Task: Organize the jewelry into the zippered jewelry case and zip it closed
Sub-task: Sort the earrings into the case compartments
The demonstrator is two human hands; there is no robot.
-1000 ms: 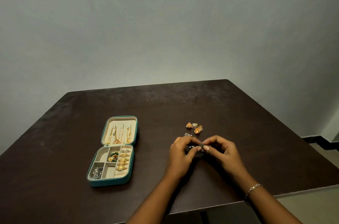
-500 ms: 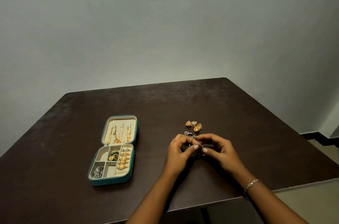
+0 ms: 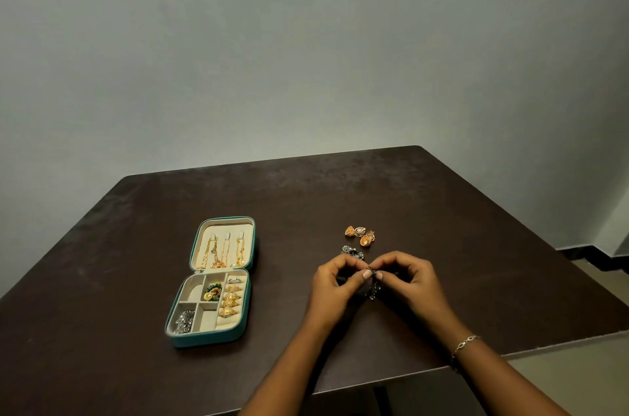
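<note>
**Both hands pinching a dark earring, open case off at nine o'clock**

Your left hand point(image 3: 335, 286) and right hand point(image 3: 408, 283) met fingertip to fingertip, both pinched narrow on a small dark earring point(image 3: 373, 281) that dangled straight down between them. The teal jewelry case point(image 3: 212, 281) lay open flat on the bench point(image 3: 306, 197), well apart at nine o'clock from your hands, its long axis running twelve to six. Your left hand was nearer to it. Gold earrings point(image 3: 361, 235) waited loose at twelve o'clock, beside another dark piece point(image 3: 350, 251).
</note>
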